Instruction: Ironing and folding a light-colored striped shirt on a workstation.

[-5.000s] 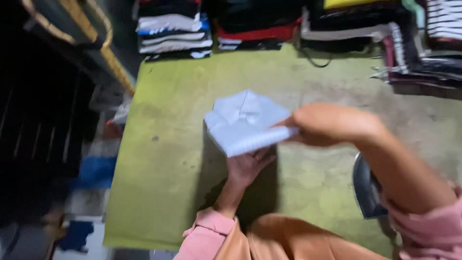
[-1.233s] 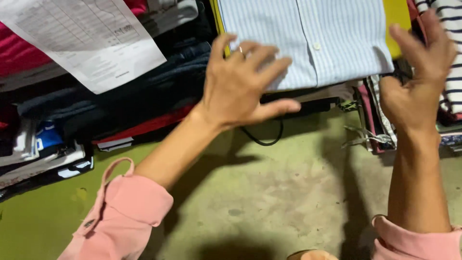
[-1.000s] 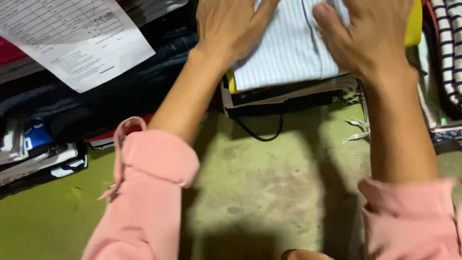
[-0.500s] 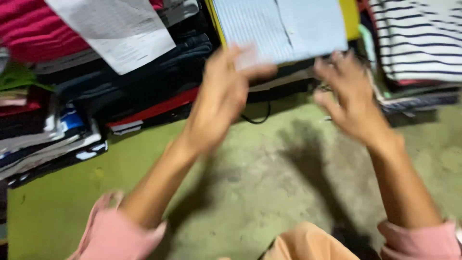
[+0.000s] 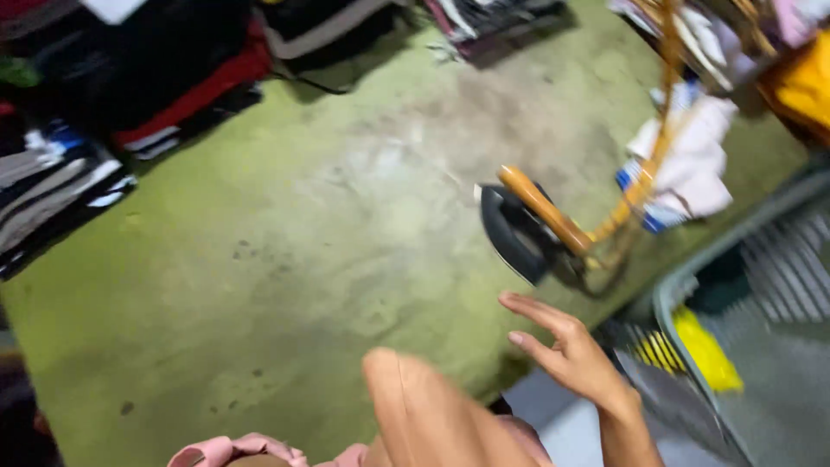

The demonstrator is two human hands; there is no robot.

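My right hand hovers open with fingers spread over the right edge of the green ironing surface, holding nothing. The nearest thing is a dark flat iron with a wooden handle, resting on the surface just beyond the hand and not touched. My left hand is out of sight; only a bit of pink sleeve shows at the bottom edge. A tan-clothed knee rises at the bottom centre.
Stacks of folded clothes line the far left and top edge of the surface. A grey slatted basket with something yellow beneath stands at the right. White and blue cloth lies by a yellowish cord at the upper right.
Both hands have drawn back from the striped folded shirt laid on the stack. The view has swung right, toward the iron and basket; the left hand has dropped out of sight.
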